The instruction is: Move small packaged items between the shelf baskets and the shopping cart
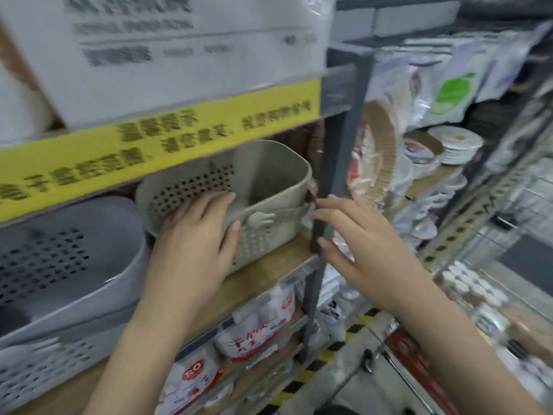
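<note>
A beige perforated basket [263, 187] stands on the wooden shelf [263, 277], and it looks empty inside. My left hand [194, 244] lies flat against its near left corner, fingers straight over the rim and thumb on the front wall. My right hand [368, 253] hovers at the basket's right end beside the grey shelf post [338, 163], fingers extended toward the handle; contact with the basket is unclear. A larger grey perforated basket [68, 265] sits to the left. Part of the shopping cart [419, 369] shows at the lower right.
A yellow warning strip [155, 145] runs along the shelf above. White packets with red print [254, 333] fill the shelf below. Paper plates and bowls [449, 145] crowd the rack to the right. Yellow-black floor tape [329, 354] runs below.
</note>
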Motion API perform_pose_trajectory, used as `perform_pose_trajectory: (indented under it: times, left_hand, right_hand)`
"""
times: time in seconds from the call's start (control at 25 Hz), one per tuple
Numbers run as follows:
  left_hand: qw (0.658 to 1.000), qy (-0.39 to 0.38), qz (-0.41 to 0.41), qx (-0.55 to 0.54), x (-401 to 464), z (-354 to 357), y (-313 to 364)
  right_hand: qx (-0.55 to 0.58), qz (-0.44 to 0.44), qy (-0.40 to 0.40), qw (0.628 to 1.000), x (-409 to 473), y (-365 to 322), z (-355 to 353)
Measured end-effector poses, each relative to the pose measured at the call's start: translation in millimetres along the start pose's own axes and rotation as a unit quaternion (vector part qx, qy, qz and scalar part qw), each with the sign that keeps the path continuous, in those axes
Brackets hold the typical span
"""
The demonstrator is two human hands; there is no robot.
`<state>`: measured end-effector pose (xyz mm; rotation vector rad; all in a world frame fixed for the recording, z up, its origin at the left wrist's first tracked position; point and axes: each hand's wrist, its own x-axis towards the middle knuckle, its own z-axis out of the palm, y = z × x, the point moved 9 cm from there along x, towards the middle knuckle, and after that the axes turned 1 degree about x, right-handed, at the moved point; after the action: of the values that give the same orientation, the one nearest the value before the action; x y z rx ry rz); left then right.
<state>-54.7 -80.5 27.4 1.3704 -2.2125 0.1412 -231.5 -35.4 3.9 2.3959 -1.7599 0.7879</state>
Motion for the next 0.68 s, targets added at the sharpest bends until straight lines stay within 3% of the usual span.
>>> perform_pose_trajectory:
  times: [0.12, 0.28, 0.48, 0.68]
  left_hand:
    - [0.99, -0.008, 0.119, -0.08, -13, 25, 68]
    - [0.949, -0.167, 0.211, -0.162, -32, 112, 161]
    - [0.875, -0.374, 0.243, -0.19, -52, 230, 258]
    - [0.837, -0.462, 0.236, -0.176, -53, 322, 334]
  right_hand:
    - [0.01, 0.12, -0.001, 0.993, -75, 50, 0]
    - [0.012, 0.306, 0.019, 0.952, -179, 124, 0]
    - [0.034, 0.512, 0.001, 0.858, -307, 209, 8]
    - [0.076, 0.628, -0.022, 0.774, -389, 277, 7]
